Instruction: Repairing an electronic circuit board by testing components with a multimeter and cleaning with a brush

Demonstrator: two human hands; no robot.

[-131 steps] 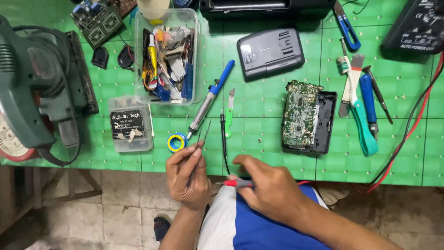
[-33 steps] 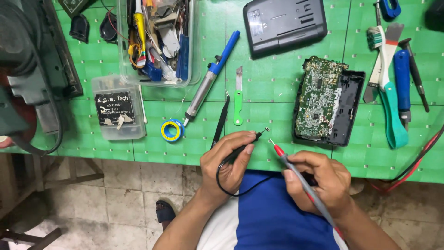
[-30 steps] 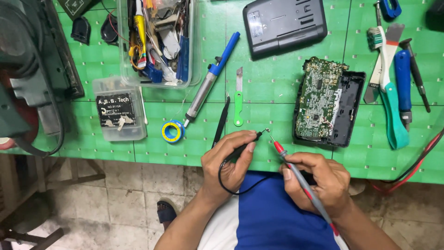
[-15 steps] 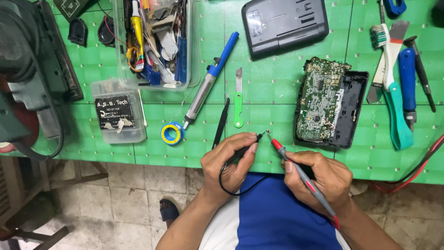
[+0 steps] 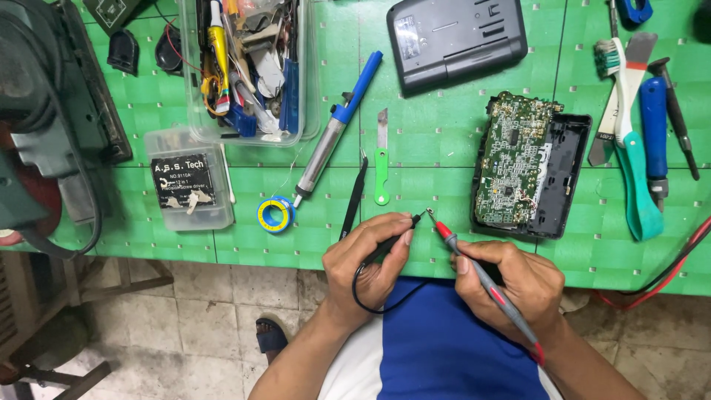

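My left hand [image 5: 368,263] pinches a black test probe [image 5: 392,237] whose lead loops down below the wrist. My right hand [image 5: 511,285] holds a red test probe [image 5: 474,268] like a pen. The two metal tips meet just above the table's front edge, between the hands. A green circuit board [image 5: 512,159] lies in an open black casing [image 5: 563,178] just beyond my right hand. Black tweezers [image 5: 355,198] and a green-handled knife [image 5: 381,159] lie just above my left hand.
A blue soldering iron [image 5: 337,122], a solder roll [image 5: 275,214], a small clear screwdriver box [image 5: 187,181], a clear bin of parts [image 5: 244,67], a black cover [image 5: 455,41] and hand tools [image 5: 637,133] sit on the green table [image 5: 429,148]. A power saw [image 5: 44,118] stands left.
Since the earliest frame both hands took up the probes and brought the tips together. Over the last second the tips have closed from slightly apart to touching.
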